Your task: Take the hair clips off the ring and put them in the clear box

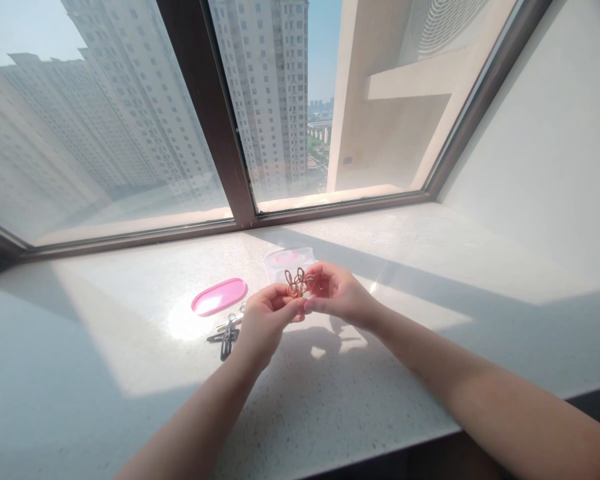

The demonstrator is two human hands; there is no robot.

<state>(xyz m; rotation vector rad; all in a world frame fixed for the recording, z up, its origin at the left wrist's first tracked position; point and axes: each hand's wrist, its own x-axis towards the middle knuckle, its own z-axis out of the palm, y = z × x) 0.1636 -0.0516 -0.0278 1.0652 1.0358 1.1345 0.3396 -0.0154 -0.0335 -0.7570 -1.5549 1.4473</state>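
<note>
I have the coppery wire loops (298, 283) raised above the sill (380, 407), between its window-side and front edges. My left hand (266, 323) grips their left side, fingers closed on the wire; the fingers of my right hand (344, 295) pinch the right side, though the exact contact is partly hidden. The thumbs nearly meet below. To handle it well, I'd pinch lightly, since thin wire probably bends or tangles, and steady it with the left while the right works one loop at a time. I'd also mind my left wrist: the black clips (226, 340) lie just beside it, the pink tray (219, 297) beyond them, nearer the window-side edge.
</note>
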